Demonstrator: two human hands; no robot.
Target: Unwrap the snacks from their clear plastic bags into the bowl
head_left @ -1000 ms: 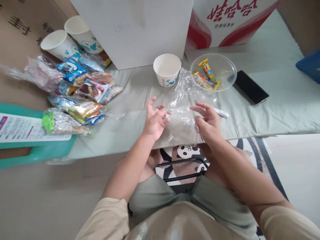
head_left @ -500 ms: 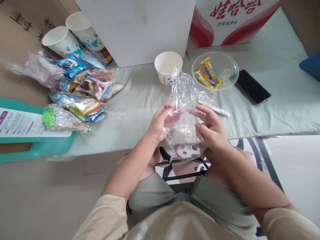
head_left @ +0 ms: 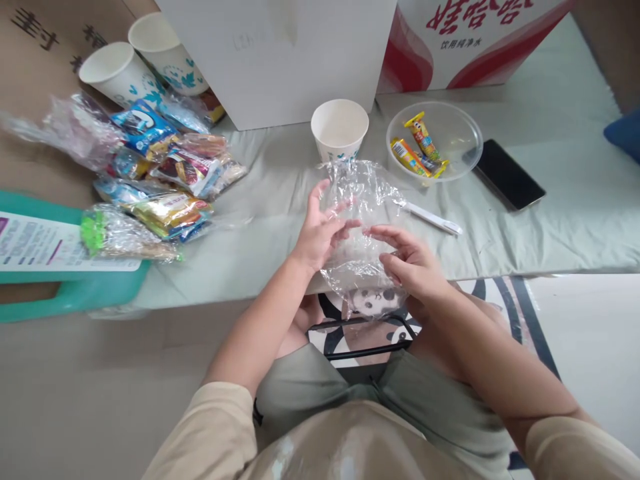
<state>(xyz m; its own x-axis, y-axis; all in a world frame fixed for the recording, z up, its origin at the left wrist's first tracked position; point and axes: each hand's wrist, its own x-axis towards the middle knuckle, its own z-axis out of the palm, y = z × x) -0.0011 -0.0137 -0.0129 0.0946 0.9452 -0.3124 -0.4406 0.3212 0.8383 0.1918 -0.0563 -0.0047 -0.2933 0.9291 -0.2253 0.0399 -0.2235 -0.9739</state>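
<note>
Bag (head_left: 353, 257), clear and crumpled: centre of frame, between the hands, lower end over the table edge (head_left: 260, 267). Left to right: green container (head_left: 105, 287) at left edge; two cups (head_left: 117, 70) leaning in upper left; snack packs (head_left: 185, 167) heaped below them; white box (head_left: 285, 67) at top centre. Left hand (head_left: 317, 233), centre: open, fingers spread, at the bag's left side; no grip seen, contact cannot be told. Paper bowl (head_left: 340, 127) upright, upper centre, just behind the bag. Right hand (head_left: 413, 263), right of centre: half open, fingers loosely bent, thumb apart from index, at the bag's right side; whether it pinches film cannot be told. White stick (head_left: 434, 219) beyond it. Clear bowl (head_left: 465, 143), upper right, holds yellow candies (head_left: 423, 147); phone (head_left: 510, 175) just beside, right.
</note>
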